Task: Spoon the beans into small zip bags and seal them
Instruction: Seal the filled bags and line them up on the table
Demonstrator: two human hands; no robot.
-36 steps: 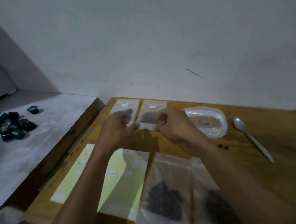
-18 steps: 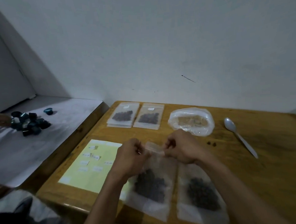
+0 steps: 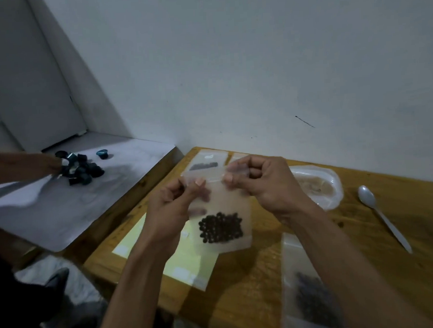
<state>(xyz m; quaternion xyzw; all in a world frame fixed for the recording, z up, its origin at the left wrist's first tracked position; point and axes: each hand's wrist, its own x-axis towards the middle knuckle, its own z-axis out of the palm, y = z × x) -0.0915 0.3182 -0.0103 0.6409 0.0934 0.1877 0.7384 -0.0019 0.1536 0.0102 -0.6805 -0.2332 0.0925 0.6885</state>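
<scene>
Lifted off the table, the zip bag [image 3: 219, 214] hangs pinched between both hands [image 3: 221, 188].

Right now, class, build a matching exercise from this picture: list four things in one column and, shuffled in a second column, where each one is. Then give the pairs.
Things
1. Clear zip bag of dark beans pinched by the left hand and the right hand
2. White plastic spoon
3. Pale yellow paper sheet
4. Heap of small dark cups

Places
A. On the grey surface beside the table
B. Flat on the table, under the raised bag
C. Lifted above the wooden table
D. On the table's right side

Pairs: 1-C, 2-D, 3-B, 4-A
</scene>
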